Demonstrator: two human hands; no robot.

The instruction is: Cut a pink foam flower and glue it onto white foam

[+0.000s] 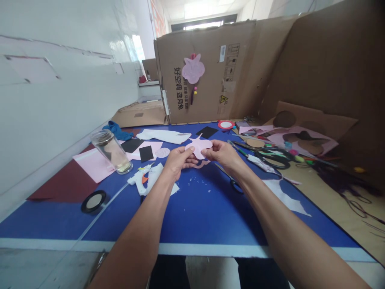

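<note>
Both my hands pinch a pink paper cutout point(198, 147) with a scalloped outline and small points at the top, raised over the blue table. My left hand point(179, 159) grips its left edge, thumb on top. On its right edge lies the thumb of my right hand point(224, 155), the fingers behind it. Part of a second pink scalloped piece point(202, 163) shows just below; I cannot tell whether it is held or lies on the table. Scissors point(230, 178) rest beneath my right wrist, and small white scraps lie scattered below my hands.
A white glue gun point(140, 180) and a lidded glass cup point(112, 152) stand at left, near black tape point(94, 201). Cardboard point(210, 80) walls the back, bearing a pink flower-shaped ornament point(193, 69). Scissors point(272, 158) and paper offcuts crowd the right.
</note>
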